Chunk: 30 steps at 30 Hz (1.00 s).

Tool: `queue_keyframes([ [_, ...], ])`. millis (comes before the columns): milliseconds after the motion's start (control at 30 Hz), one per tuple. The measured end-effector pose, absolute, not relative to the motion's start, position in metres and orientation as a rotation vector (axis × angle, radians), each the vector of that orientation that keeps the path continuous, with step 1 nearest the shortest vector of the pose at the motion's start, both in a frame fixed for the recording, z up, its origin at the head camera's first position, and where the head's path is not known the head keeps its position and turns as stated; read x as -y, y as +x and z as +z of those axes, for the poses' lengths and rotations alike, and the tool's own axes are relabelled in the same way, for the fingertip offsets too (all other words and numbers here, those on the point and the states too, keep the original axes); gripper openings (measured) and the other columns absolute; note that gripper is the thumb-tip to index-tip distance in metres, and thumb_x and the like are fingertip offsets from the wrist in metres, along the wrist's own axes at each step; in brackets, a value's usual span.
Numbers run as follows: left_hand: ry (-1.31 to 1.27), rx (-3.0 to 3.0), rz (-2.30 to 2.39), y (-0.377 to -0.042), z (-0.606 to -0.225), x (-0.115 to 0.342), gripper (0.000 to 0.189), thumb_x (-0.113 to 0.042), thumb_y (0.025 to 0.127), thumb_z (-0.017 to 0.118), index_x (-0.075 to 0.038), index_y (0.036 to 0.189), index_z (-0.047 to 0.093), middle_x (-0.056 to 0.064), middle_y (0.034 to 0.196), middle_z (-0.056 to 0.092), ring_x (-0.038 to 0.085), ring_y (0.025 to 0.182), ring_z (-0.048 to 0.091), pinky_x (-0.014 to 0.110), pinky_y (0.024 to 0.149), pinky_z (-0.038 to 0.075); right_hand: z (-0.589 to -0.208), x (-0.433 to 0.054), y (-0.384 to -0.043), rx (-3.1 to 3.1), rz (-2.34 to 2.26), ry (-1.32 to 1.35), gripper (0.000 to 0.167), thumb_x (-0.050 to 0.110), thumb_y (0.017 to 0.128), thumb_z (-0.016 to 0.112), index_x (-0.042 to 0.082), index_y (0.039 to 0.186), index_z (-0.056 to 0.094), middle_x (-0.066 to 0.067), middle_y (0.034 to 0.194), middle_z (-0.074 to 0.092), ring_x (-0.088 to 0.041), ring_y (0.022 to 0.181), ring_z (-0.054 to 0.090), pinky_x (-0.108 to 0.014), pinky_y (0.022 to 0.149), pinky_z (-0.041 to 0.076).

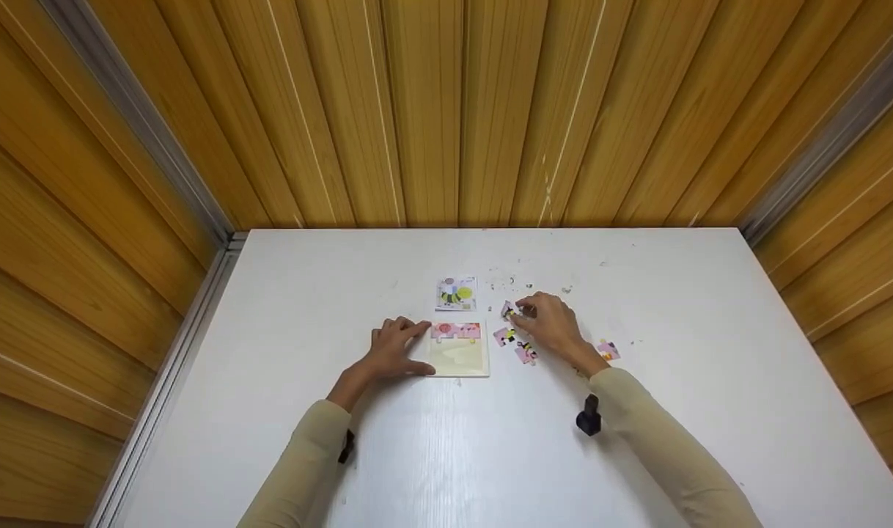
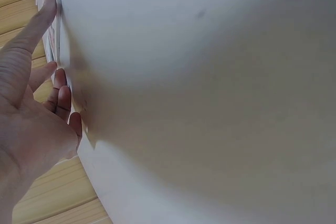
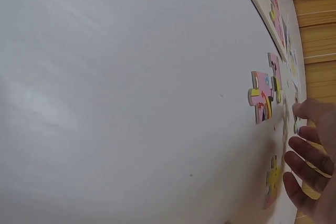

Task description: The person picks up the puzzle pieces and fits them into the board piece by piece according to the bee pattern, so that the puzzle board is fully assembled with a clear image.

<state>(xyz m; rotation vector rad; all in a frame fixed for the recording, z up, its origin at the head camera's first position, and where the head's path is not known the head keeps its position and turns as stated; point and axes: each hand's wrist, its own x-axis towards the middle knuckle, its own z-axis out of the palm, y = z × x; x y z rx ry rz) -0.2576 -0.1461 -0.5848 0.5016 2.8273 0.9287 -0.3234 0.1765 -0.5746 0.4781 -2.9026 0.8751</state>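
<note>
A shallow wooden puzzle board (image 1: pixel 458 358) lies on the table, with pink puzzle pieces (image 1: pixel 456 331) set along its far edge. My left hand (image 1: pixel 392 350) touches the board's left side, index finger near the far corner and thumb near the close one. In the left wrist view the thumb (image 2: pixel 39 24) lies straight against the board's edge. To the right, my right hand (image 1: pixel 553 323) pinches a puzzle piece (image 1: pixel 508 311) between thumb and index finger; whether it is lifted cannot be told. Two loose pieces, one pink and yellow (image 1: pixel 504 336), another pink and black (image 1: pixel 526 353), lie close by.
Beyond the board lies a square picture card (image 1: pixel 456 294) with a bee on it. Another loose puzzle piece (image 1: pixel 608 350) lies right of my right wrist. Small dark specks dot the white table (image 1: pixel 417 455). Wood-patterned walls (image 1: pixel 461 110) stand behind and at both sides.
</note>
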Motion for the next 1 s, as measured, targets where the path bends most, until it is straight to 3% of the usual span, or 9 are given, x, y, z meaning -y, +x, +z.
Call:
queue_keyframes([
  [133,0.494,-2.83,0.935,-0.257,-0.583,0.146,0.088,-0.036,0.075,0.091,-0.009,0.149,0.053,0.018,0.127,0.055,0.032,0.112,0.043,0.053,0.096,0.029,-0.57,-0.171,-0.316,2.874,0.88,0.528,0.031,0.025,0.09,0.079,0.003,0.111,0.077,-0.009,0.091,0.073,-0.02,0.083,0.067,-0.041,0.075,0.054],
  [500,0.476,-2.812,0.951,-0.256,-0.582,0.148,0.087,-0.036,0.075,0.091,-0.011,0.149,0.053,0.018,0.128,0.054,0.033,0.113,0.042,0.054,0.096,0.028,-0.567,-0.145,-0.299,2.799,0.902,0.761,0.026,0.02,0.087,0.081,0.003,0.106,0.079,-0.006,0.089,0.075,-0.016,0.078,0.07,-0.036,0.069,0.057],
  [1000,0.501,-2.834,0.926,-0.259,-0.585,0.146,0.086,-0.039,0.075,0.09,-0.013,0.148,0.054,0.017,0.128,0.055,0.033,0.115,0.044,0.053,0.097,0.029,-0.573,-0.09,-0.279,2.77,0.812,0.993,0.027,0.022,0.087,0.079,0.007,0.109,0.078,-0.003,0.09,0.074,-0.016,0.077,0.068,-0.03,0.071,0.056],
])
